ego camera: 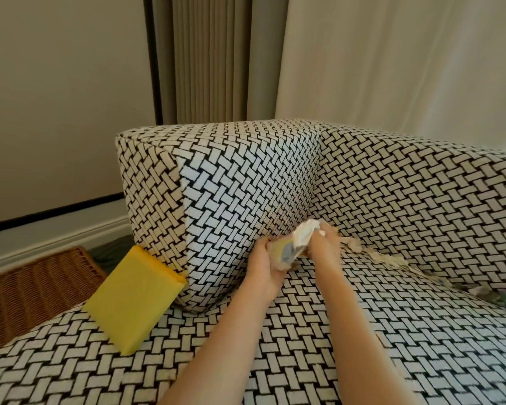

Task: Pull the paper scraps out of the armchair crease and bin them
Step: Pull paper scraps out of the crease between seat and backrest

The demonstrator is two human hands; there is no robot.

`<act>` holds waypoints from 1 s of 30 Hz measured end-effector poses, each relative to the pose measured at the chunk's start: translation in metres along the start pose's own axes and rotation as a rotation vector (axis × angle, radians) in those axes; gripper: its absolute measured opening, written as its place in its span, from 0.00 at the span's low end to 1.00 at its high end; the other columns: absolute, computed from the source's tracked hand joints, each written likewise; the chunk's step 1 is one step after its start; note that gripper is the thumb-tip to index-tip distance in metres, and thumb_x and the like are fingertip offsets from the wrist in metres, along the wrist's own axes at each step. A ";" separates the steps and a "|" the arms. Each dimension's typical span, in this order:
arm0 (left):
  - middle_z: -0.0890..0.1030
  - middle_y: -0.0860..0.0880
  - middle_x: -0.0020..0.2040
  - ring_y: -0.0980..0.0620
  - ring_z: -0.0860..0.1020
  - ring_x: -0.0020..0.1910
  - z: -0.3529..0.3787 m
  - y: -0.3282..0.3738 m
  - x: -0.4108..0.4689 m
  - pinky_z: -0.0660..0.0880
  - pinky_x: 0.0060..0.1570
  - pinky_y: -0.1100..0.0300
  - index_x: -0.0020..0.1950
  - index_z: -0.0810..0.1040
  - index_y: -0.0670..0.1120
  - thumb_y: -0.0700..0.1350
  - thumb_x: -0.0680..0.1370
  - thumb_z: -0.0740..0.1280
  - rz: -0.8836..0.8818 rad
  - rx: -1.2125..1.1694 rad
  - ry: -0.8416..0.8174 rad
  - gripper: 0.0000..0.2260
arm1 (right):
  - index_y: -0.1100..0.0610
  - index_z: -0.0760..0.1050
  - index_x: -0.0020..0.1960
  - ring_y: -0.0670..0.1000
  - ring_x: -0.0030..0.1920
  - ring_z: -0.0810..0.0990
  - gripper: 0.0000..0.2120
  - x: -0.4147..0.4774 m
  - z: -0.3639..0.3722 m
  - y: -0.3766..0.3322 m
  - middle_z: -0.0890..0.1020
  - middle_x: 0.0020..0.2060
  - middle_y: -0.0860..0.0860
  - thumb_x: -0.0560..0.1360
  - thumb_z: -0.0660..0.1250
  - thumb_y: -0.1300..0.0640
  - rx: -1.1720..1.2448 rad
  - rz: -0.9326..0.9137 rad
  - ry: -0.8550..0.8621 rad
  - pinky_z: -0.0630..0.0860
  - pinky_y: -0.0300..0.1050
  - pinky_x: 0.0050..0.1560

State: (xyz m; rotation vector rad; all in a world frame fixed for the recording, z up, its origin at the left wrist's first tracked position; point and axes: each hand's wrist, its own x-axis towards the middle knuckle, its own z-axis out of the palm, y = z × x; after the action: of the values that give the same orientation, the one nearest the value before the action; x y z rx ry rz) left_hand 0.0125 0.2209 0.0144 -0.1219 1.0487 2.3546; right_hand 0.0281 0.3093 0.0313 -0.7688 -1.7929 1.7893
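- At the seat's far corner, a bundle of paper scraps (pixel 285 251) is gripped in the curled left hand (pixel 268 261).
- White crumpled paper (pixel 304 233) is pinched by the right hand (pixel 327 242).
- Further scraps (pixel 392 258) are lodged along the crease (pixel 447 281) of the armchair (pixel 246 176), to the right.
- A yellow block (pixel 135 299) is leaned against the left armrest, near a wicker basket (pixel 32 287).
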 end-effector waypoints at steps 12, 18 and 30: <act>0.80 0.43 0.56 0.47 0.79 0.55 -0.007 -0.001 -0.046 0.77 0.49 0.55 0.61 0.74 0.43 0.51 0.72 0.70 -0.024 0.338 -0.029 0.21 | 0.52 0.65 0.69 0.55 0.71 0.55 0.21 -0.066 0.011 0.024 0.61 0.70 0.53 0.77 0.61 0.53 -0.770 -0.489 -0.196 0.52 0.56 0.71; 0.82 0.43 0.50 0.48 0.81 0.46 -0.021 0.004 -0.051 0.76 0.42 0.56 0.56 0.77 0.42 0.48 0.74 0.69 -0.010 0.254 0.017 0.14 | 0.49 0.54 0.74 0.50 0.74 0.50 0.35 -0.071 0.003 0.024 0.56 0.73 0.48 0.71 0.66 0.54 -0.619 -0.441 -0.357 0.45 0.58 0.73; 0.75 0.44 0.42 0.53 0.69 0.30 -0.035 0.017 -0.068 0.65 0.20 0.67 0.41 0.71 0.45 0.43 0.76 0.61 0.031 0.633 0.113 0.04 | 0.56 0.70 0.65 0.50 0.62 0.71 0.16 -0.039 -0.028 0.016 0.72 0.65 0.52 0.78 0.58 0.61 -0.091 -0.095 -0.011 0.66 0.44 0.60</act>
State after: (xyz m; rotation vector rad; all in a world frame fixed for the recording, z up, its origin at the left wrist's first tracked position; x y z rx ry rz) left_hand 0.0567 0.1566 0.0216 0.0010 1.8026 1.9467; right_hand 0.0766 0.3020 0.0177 -0.6976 -1.8967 1.6645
